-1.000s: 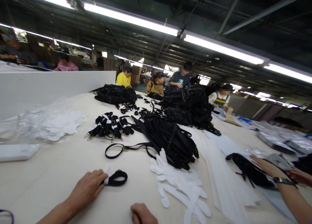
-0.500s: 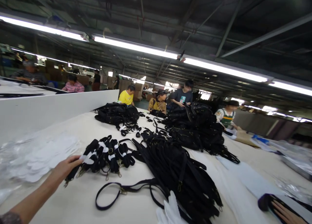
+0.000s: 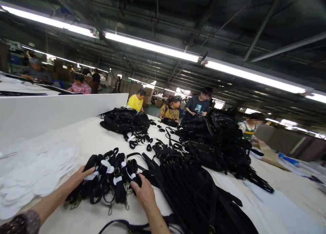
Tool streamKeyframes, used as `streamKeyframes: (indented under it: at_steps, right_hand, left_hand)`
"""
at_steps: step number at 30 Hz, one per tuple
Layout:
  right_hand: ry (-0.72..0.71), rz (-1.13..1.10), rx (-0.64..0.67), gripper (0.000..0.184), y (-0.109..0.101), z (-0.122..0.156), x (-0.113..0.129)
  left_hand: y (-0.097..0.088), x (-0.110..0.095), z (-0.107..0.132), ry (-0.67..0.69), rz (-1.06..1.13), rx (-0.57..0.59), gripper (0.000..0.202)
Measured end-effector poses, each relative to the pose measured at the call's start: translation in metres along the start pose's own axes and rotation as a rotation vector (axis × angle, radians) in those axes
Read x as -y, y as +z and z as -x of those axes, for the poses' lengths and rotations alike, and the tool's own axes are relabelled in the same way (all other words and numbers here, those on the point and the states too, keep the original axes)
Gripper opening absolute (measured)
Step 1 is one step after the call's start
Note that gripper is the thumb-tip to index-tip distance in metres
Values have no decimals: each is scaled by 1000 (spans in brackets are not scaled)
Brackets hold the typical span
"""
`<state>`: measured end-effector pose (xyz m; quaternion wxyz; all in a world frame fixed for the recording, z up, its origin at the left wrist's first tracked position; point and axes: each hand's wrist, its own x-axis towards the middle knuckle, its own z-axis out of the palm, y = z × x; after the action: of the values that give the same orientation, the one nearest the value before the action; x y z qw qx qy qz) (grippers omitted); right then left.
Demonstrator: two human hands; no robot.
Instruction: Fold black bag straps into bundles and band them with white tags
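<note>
A row of coiled black straps [image 3: 119, 186], with white paper bands and metal clips, lies on the white table. At its left end my left hand [image 3: 79, 178] is closed on a strap bundle [image 3: 89, 184], with a finger across the white band and other fingers hidden. My right hand [image 3: 146, 193] grips the banded bundle at the right end [image 3: 132, 169], thumb in front and fingers over its right side. Just right of this hand spreads a large pile of loose black straps [image 3: 188, 186]. One long strap [image 3: 122, 223] curves along the near side.
Flat white pieces [image 3: 33, 173] are heaped at left, beside a white partition [image 3: 58, 110]. Black bags [image 3: 124, 120] stand piled at the back, with a bigger bag pile [image 3: 214, 145] to the right. Several people are at the far side, one in a yellow shirt [image 3: 135, 102].
My right hand has come in to the right-end bundle. My left hand has closed further round the left end of the row. The view has shifted, so the loose straps appear lower right.
</note>
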<state>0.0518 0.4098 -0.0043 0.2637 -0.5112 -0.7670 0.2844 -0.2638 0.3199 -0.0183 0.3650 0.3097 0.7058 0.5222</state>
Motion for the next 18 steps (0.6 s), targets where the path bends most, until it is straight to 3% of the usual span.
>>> streamKeyframes:
  at_steps: [4,9,11,14,18]
  right_hand:
    - [86,65,24,62,25,-16,9]
    - [46,-93,52,48,43,5,14]
    - [23,-212,54,46,43,17,6]
    - [52,-332,0,44,37,27,-11]
    - [140,-412,-27,71,33,22,-15]
  left_hand:
    - [28,9,-3,-6,123,77,83]
    - [58,28,17,133,135,102,85]
    - [59,33,27,153,139,105,81]
    - [49,32,38,67,238,77,76]
    - [34,12,45,-38,337,27,78]
